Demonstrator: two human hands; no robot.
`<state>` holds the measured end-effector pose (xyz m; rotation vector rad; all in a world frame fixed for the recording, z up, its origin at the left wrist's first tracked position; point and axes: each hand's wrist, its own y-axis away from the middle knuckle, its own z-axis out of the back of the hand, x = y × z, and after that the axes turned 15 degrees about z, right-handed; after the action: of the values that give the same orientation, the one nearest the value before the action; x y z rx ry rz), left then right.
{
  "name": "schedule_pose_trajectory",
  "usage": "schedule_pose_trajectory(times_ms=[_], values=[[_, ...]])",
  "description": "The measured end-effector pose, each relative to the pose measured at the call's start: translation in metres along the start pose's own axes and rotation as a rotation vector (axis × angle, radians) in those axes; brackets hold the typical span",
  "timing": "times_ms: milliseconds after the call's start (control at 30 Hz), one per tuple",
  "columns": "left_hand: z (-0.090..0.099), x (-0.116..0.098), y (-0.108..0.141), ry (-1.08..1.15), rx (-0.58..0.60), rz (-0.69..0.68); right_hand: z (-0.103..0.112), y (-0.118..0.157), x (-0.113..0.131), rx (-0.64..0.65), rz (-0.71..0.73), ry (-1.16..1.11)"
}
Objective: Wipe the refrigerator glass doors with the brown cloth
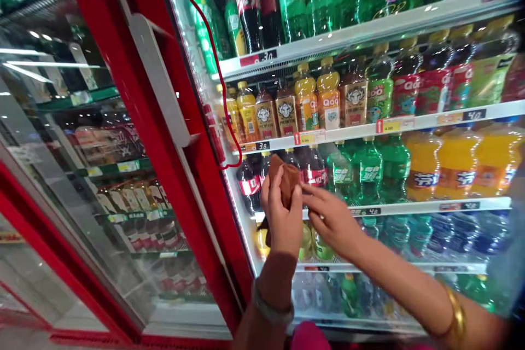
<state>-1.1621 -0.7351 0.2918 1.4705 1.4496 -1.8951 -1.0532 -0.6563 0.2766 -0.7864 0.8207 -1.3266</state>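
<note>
A brown cloth (287,179) is bunched up in front of the shelves of a drinks cooler. My left hand (282,202) holds it from below, with the fingers wrapped around it; a dark band circles that wrist. From the right, my right hand (330,219) reaches to the cloth's edge, its thumb and fingertips pinched together there. A gold bangle (456,314) is on the right forearm. Behind the hands stand cola bottles (315,169) and green bottles (370,167) on a white shelf.
Juice bottles (328,95) fill the shelf above, and orange drink bottles (422,164) stand at the right. A red door frame (192,175) with a grey handle (159,79) runs down beside the hands on the left. Further left, a glass door (135,202) covers more drinks.
</note>
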Motion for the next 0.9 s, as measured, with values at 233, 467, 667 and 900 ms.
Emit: schedule_pose_trajectory(times_ms=[233,467,667,900], values=[[-0.010,-0.095,-0.126,-0.319,-0.221,-0.684,0.060,-0.152,-0.059,-0.259,0.265,0.565],[-0.014,-0.061,-0.123,-0.706,-0.307,-0.908,0.049,-0.171,-0.093,-0.204,0.242,0.674],[0.020,-0.036,-0.116,-0.968,-0.093,-1.097,0.045,-0.166,-0.096,-0.205,0.246,0.658],[0.030,-0.185,-0.188,-0.931,-0.193,-0.994,0.044,-0.171,-0.096,-0.241,0.221,0.620]])
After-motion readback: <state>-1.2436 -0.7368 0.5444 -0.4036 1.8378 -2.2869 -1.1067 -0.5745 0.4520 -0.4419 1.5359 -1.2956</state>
